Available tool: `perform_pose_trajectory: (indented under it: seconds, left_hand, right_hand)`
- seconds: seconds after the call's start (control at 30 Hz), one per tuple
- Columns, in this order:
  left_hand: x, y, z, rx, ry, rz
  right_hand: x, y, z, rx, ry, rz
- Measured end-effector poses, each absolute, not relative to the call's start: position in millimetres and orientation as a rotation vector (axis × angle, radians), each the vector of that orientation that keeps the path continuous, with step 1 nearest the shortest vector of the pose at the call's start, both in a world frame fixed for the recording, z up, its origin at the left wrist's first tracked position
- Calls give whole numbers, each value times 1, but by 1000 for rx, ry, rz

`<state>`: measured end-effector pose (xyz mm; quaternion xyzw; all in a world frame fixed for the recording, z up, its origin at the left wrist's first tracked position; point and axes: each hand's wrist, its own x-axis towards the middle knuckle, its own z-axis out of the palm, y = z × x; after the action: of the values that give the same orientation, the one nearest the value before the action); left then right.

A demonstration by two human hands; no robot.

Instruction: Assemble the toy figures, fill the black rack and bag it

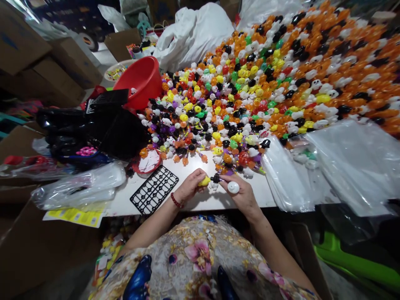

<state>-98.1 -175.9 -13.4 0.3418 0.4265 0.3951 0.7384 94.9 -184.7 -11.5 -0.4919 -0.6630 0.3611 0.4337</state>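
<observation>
Over the white table (pixel 121 204), my left hand (pixel 188 188) is closed on a small yellow plastic figure (pixel 204 181), with a red bead bracelet at the wrist. Close against it, my right hand (pixel 243 199) pinches a small black toy piece (pixel 215 178) by its thin end. A round white toy piece (pixel 233 187) is also held among the right fingers. Whether the yellow and black pieces touch or are joined is too small to tell. Beneath them lies a little white figure (pixel 213 186). A black plastic grid frame (pixel 154 189) rests left of my left hand.
A large heap of small orange, white, black and yellow figures (pixel 250 87) covers the table's far side. Clear plastic bags (pixel 287 179) lie at right. Left are a red bowl of white slips (pixel 149 161), black bags (pixel 112 129) and a red basin (pixel 140 81).
</observation>
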Motion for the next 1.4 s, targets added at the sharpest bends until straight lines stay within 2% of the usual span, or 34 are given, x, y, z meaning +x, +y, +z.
perform_pose_trajectory:
  seconds: [0.4, 0.9, 1.03, 1.4]
  left_hand:
    - [-92, -177, -15, 944, 1159, 772]
    - [-70, -189, -28, 1049, 1536, 946]
    - [-75, -176, -24, 1121, 1473, 883]
    - [-72, -166, -31, 797, 1365, 907]
  right_hand:
    - [99, -187, -9, -1215, -1698, 1061]
    - [73, -201, -28, -1359, -1402, 1314]
    - [84, -189, -30, -1375, -1393, 1400]
    - [95, -175, -30, -1334, -1408, 1329]
